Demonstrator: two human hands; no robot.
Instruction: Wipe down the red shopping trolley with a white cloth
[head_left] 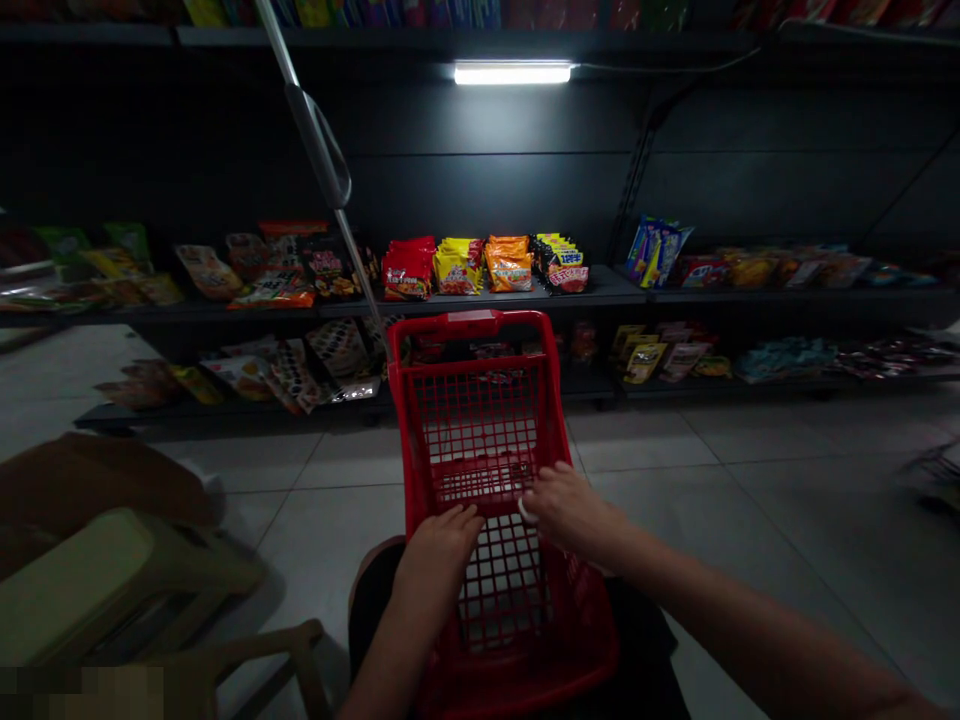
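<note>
The dark shelving (480,297) fills the wall ahead of you, lit by one strip light (512,72), with the pale tiled floor (750,470) running from it back to your knees. A greenish plastic stool (90,580) sits low on your left, well apart from your arms. The red basket (420,430) stands right in front of you, between you and the shelving, its handle bar on the far side and its mesh open towards you. A silver pole (322,150) slants down from the upper left to the basket's far left corner.

Your left hand (442,535) and right hand (566,505) both lie on the mesh in the basket, near each other but apart. The fingers (463,517) of each are bent downwards onto the grid; I cannot tell whether they clasp the bars or only rest there. To handle this well, I judge you should hook your fingers through the mesh on both sides evenly, so the basket stays square and does not tip onto the pole.

On the upper shelf sit red packets (407,270), yellow packets (459,268) and orange packets (508,265) in a row, with more bags either side and below. Their print is too small and dim to read; no brand can be made out.

A small white thing (526,511) shows at your right fingertips, possibly held, though the light is too poor to be sure.
</note>
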